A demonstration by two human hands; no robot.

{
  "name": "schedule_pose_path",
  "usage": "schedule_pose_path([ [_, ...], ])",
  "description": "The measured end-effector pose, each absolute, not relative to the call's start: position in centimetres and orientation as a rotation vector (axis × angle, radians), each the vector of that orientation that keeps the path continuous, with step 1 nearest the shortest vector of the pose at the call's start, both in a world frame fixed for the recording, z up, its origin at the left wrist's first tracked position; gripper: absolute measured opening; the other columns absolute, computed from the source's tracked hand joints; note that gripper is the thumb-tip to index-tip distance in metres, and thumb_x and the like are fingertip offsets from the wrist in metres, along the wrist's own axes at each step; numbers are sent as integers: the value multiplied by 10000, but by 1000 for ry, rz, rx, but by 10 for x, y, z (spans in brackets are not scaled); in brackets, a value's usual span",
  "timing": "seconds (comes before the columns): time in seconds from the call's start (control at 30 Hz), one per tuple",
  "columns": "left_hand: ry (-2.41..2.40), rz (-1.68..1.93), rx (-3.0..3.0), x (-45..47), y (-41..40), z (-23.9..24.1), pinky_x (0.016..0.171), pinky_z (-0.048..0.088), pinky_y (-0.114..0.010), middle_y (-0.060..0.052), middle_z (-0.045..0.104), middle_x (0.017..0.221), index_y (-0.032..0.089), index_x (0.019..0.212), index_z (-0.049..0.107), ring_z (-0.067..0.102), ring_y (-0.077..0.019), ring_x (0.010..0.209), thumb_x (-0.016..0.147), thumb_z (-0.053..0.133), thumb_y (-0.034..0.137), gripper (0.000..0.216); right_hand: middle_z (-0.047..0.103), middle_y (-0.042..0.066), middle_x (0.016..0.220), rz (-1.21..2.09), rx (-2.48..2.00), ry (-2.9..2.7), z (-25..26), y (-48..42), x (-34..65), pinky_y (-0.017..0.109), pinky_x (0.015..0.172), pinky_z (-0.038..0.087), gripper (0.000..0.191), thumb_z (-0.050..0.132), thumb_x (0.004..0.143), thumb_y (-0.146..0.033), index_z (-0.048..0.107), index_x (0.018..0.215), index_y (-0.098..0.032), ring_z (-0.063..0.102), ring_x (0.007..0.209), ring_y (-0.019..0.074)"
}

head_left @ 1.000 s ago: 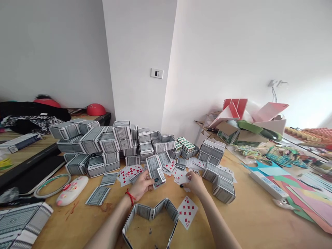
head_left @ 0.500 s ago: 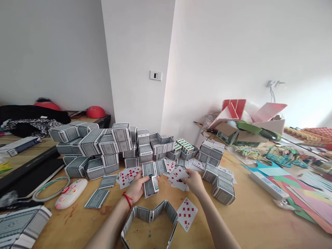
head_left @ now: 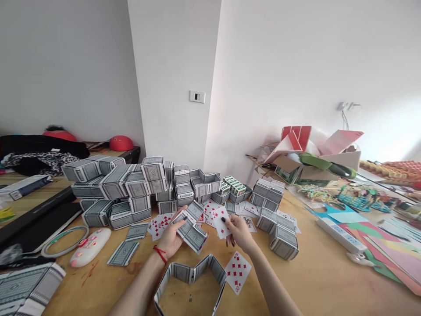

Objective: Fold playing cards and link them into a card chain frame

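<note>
My left hand [head_left: 171, 239] grips a folded piece made of grey-backed playing cards [head_left: 192, 230], tilted just above the wooden table [head_left: 315, 281]. My right hand [head_left: 240, 232] pinches a single red-pipped card [head_left: 219, 217] right beside that piece. Below both hands lies a heart-shaped ring of joined cards [head_left: 190, 276]. A face-up eight of diamonds [head_left: 237, 271] rests against its right side. Loose face-up cards [head_left: 161, 221] are scattered behind my hands.
Many boxes built of cards [head_left: 121, 188] are piled at the back, more [head_left: 278, 228] on the right. A white and pink device [head_left: 89, 245] and a hoop [head_left: 62, 239] lie left. Coloured paper [head_left: 378, 245] and cardboard clutter [head_left: 312, 158] fill the right side.
My right hand lifted a red card off the table and brought it toward the left hand. The left hand raised and tilted its folded card piece.
</note>
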State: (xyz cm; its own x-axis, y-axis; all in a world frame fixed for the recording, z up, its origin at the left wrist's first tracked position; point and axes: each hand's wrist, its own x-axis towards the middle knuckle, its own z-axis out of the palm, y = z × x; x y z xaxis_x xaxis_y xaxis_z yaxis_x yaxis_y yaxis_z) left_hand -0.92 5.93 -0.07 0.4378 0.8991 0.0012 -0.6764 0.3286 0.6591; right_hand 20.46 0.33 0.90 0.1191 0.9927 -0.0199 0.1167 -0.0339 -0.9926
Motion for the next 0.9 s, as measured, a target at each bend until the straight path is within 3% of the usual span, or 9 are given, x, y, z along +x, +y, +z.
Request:
schedule_pose_path([
  [0.1, 438, 1033, 630, -9, 60, -3, 805, 483, -362, -85, 603, 1097, 229, 1254, 359, 611, -218, 913, 730, 511, 59, 571, 398, -116, 329, 1143, -1294, -1277, 3, 4, 193, 155, 242, 174, 384, 481, 705, -568, 353, 684, -207, 385, 214, 74],
  [0.53, 543, 1005, 537, -9, 62, -4, 676, 520, -329, -89, 652, 976, 205, 1226, 390, 656, -210, 766, 727, 492, 58, 530, 517, -75, 390, 1272, -1091, -1307, 1, 2, 181, 157, 275, 212, 329, 486, 749, -503, 395, 731, -187, 412, 256, 60],
  [0.9, 591, 949, 516, -10, 64, -4, 628, 525, -316, -95, 668, 920, 183, 1222, 394, 663, -201, 704, 738, 471, 67, 503, 497, -82, 361, 1290, -1086, -1285, 8, 0, 176, 164, 285, 173, 328, 490, 744, -502, 425, 745, -180, 411, 257, 62],
])
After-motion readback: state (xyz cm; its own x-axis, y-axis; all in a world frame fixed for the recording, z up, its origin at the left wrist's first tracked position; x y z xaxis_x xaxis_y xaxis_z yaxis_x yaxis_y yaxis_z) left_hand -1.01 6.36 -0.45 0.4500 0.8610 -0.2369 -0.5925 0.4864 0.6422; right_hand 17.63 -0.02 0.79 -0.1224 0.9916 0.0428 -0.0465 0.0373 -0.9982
